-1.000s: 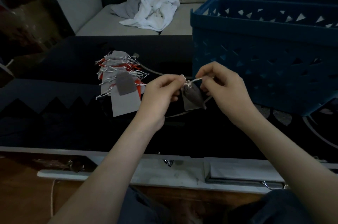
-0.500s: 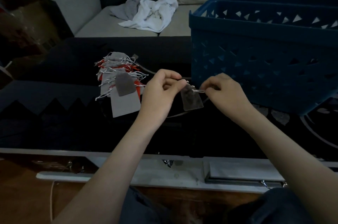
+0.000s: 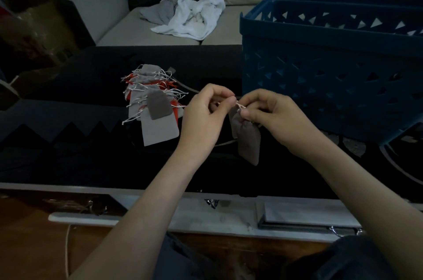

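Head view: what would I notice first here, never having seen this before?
The left hand and right hand meet mid-picture, pinching the white drawstring of a small grey pouch that hangs below them. A pile of similar pouches lies to their left on the dark table, and a big blue basket stands to the right.

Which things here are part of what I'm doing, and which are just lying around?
In use: grey pouch, its drawstring pinched by left hand and right hand, pile of pouches beside them.
Lying about: blue basket, white cloth and grey cloth on the sofa.
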`<state>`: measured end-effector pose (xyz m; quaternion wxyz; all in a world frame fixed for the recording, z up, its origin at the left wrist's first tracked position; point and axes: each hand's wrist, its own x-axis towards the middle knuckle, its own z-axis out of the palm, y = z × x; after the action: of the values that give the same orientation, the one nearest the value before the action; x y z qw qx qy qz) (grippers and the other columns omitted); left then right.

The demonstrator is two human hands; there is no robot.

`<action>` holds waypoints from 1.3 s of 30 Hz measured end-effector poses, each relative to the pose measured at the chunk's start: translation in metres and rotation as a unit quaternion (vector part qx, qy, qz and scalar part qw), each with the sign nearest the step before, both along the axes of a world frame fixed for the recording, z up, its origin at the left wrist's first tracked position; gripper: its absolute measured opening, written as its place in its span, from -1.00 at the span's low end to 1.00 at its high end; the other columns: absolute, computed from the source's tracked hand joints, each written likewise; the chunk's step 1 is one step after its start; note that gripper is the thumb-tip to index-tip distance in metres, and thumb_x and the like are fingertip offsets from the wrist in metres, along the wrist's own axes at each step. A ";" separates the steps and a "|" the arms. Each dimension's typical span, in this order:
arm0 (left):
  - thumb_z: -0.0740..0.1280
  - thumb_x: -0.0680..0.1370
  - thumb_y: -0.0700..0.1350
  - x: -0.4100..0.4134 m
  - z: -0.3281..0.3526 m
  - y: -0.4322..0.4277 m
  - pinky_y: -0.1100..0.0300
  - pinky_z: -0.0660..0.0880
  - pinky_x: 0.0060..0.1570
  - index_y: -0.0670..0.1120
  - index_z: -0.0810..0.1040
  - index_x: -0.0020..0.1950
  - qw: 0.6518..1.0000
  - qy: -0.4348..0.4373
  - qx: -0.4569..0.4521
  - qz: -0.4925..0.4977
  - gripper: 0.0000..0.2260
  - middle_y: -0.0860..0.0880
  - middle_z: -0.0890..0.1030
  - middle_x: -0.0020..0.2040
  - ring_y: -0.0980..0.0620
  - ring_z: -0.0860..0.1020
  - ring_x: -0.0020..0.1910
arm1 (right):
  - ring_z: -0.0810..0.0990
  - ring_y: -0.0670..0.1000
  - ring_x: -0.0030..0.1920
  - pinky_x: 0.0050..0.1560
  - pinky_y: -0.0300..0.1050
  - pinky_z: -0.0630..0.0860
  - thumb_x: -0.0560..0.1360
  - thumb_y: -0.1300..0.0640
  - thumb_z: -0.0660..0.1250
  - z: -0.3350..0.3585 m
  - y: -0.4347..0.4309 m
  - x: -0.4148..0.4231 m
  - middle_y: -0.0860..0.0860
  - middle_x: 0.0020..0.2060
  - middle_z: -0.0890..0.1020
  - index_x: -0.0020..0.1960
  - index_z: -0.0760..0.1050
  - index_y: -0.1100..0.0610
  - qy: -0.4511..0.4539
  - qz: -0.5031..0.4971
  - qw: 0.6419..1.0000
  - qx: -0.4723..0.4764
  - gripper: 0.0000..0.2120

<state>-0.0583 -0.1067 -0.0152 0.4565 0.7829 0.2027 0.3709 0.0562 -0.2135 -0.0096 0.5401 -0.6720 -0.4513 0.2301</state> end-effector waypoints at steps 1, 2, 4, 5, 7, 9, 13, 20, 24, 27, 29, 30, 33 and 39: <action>0.37 0.53 -0.12 0.000 -0.002 0.001 0.42 0.39 -0.17 0.05 0.55 -0.09 0.999 0.014 0.020 0.021 -0.94 0.07 0.59 -0.15 0.11 0.52 -0.15 | 0.60 -0.20 -0.25 -0.12 -0.36 0.45 0.50 0.23 0.35 0.000 0.000 0.000 -0.08 -0.35 0.65 -0.10 0.55 0.01 0.003 -0.002 1.000 0.000 -0.87; 0.37 0.53 -0.10 0.000 -0.003 0.002 0.43 0.37 -0.20 0.05 0.56 -0.09 0.998 0.025 0.034 0.036 -0.96 0.07 0.59 -0.15 0.12 0.51 -0.17 | 0.61 -0.20 -0.24 -0.12 -0.37 0.45 0.51 0.23 0.34 0.000 0.000 0.000 -0.07 -0.34 0.66 -0.09 0.54 0.02 0.006 -0.003 1.000 -0.002 -0.88; 0.37 0.53 -0.09 0.001 -0.005 0.001 0.44 0.36 -0.21 0.04 0.56 -0.09 0.998 0.028 0.042 0.041 -0.97 0.06 0.58 -0.17 0.14 0.50 -0.19 | 0.61 -0.18 -0.24 -0.14 -0.36 0.46 0.51 0.24 0.33 0.001 0.000 -0.001 -0.04 -0.32 0.68 -0.03 0.51 0.03 0.016 0.007 1.000 -0.014 -0.88; 0.37 0.53 -0.10 0.002 -0.004 -0.001 0.44 0.37 -0.20 0.03 0.56 -0.09 0.998 0.019 0.038 0.038 -0.97 0.07 0.58 -0.17 0.16 0.49 -0.20 | 0.61 -0.17 -0.25 -0.16 -0.36 0.46 0.51 0.24 0.33 0.002 0.000 -0.002 -0.03 -0.32 0.68 0.00 0.49 0.03 0.024 0.017 0.999 -0.023 -0.86; 0.38 0.53 -0.13 0.002 -0.001 -0.004 0.43 0.39 -0.20 0.02 0.54 -0.08 0.999 -0.015 0.024 0.029 -0.95 0.09 0.55 -0.21 0.20 0.48 -0.24 | 0.61 -0.17 -0.27 -0.18 -0.36 0.46 0.51 0.25 0.32 0.003 -0.001 -0.005 0.00 -0.34 0.68 0.05 0.45 0.03 0.034 0.045 0.997 -0.046 -0.82; 0.38 0.52 -0.19 0.001 0.002 -0.007 0.42 0.38 -0.21 0.02 0.52 -0.09 0.998 -0.054 0.008 0.012 -0.89 0.10 0.50 -0.26 0.23 0.45 -0.28 | 0.60 -0.18 -0.30 -0.20 -0.39 0.44 0.51 0.28 0.31 0.005 -0.002 -0.008 0.00 -0.35 0.66 0.01 0.46 0.06 0.036 0.078 0.994 -0.068 -0.84; 0.37 0.51 -0.25 -0.001 0.005 -0.010 0.42 0.38 -0.19 0.04 0.50 -0.12 0.996 -0.083 0.011 -0.006 -0.82 0.11 0.52 -0.26 0.27 0.47 -0.26 | 0.56 -0.18 -0.33 -0.23 -0.41 0.42 0.50 0.32 0.30 0.008 -0.003 -0.012 0.02 -0.35 0.62 -0.11 0.55 0.20 0.042 0.119 0.989 -0.075 -0.93; 0.38 0.52 -0.11 0.002 -0.002 0.000 0.28 0.44 -0.21 -0.07 0.54 -0.16 0.998 -0.028 -0.054 0.032 -0.92 0.01 0.59 -0.24 0.17 0.53 -0.24 | 0.53 -0.02 -0.21 -0.10 -0.16 0.45 0.50 0.27 0.31 0.005 -0.002 -0.013 0.05 -0.28 0.57 -0.18 0.51 0.13 0.029 0.059 0.997 0.036 -0.89; 0.34 0.55 -0.11 0.005 -0.004 -0.002 0.07 0.51 -0.15 -0.10 0.58 -0.17 0.997 -0.009 -0.081 -0.008 -0.88 -0.09 0.63 -0.23 0.02 0.59 -0.22 | 0.55 -0.12 -0.22 -0.13 -0.28 0.48 0.48 0.29 0.34 0.004 0.001 -0.015 -0.01 -0.28 0.59 -0.16 0.52 0.13 0.007 0.008 0.997 0.075 -0.91; 0.32 0.57 -0.11 0.004 -0.004 -0.003 0.19 0.49 -0.16 -0.05 0.61 -0.15 0.996 -0.003 -0.080 -0.029 -0.87 0.04 0.62 -0.27 0.17 0.57 -0.24 | 0.55 -0.09 -0.21 -0.14 -0.29 0.49 0.49 0.28 0.35 0.001 0.003 -0.015 0.00 -0.27 0.59 -0.17 0.51 0.12 0.005 -0.032 0.996 0.089 -0.90; 0.31 0.58 -0.10 0.004 -0.004 -0.003 0.26 0.49 -0.17 -0.07 0.62 -0.11 0.997 0.010 -0.073 -0.035 -0.87 0.05 0.62 -0.27 0.19 0.57 -0.23 | 0.56 -0.10 -0.23 -0.14 -0.30 0.48 0.49 0.28 0.36 0.000 0.004 -0.014 -0.01 -0.30 0.59 -0.16 0.50 0.09 0.008 -0.056 0.994 0.098 -0.88; 0.31 0.58 -0.10 0.004 -0.005 -0.003 0.29 0.48 -0.19 -0.06 0.62 -0.11 0.997 0.017 -0.067 -0.036 -0.87 0.07 0.61 -0.28 0.22 0.57 -0.25 | 0.56 -0.09 -0.23 -0.13 -0.29 0.49 0.48 0.28 0.36 0.000 0.004 -0.013 -0.02 -0.31 0.58 -0.14 0.49 0.08 0.010 -0.063 0.993 0.098 -0.88; 0.32 0.57 -0.08 0.004 -0.006 -0.004 0.37 0.41 -0.23 -0.03 0.60 -0.15 0.998 0.036 -0.051 -0.030 -0.87 0.12 0.57 -0.34 0.27 0.52 -0.30 | 0.59 -0.13 -0.22 -0.08 -0.28 0.49 0.50 0.29 0.34 0.001 0.002 -0.012 -0.02 -0.31 0.60 -0.04 0.53 0.08 -0.006 -0.044 0.995 0.085 -0.86; 0.32 0.57 -0.13 0.006 -0.003 -0.011 0.43 0.42 -0.28 -0.05 0.46 0.02 0.998 0.006 -0.057 -0.004 -0.92 0.05 0.55 -0.28 0.27 0.52 -0.31 | 0.61 -0.09 -0.17 -0.08 -0.27 0.52 0.49 0.29 0.34 0.004 0.002 -0.012 0.05 -0.21 0.66 -0.15 0.57 0.12 0.014 -0.069 0.993 0.091 -0.89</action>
<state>-0.0523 -0.1172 -0.0182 0.5008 0.7587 0.2230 0.3520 0.0443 -0.2118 -0.0058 0.6198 -0.6464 -0.4156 0.1594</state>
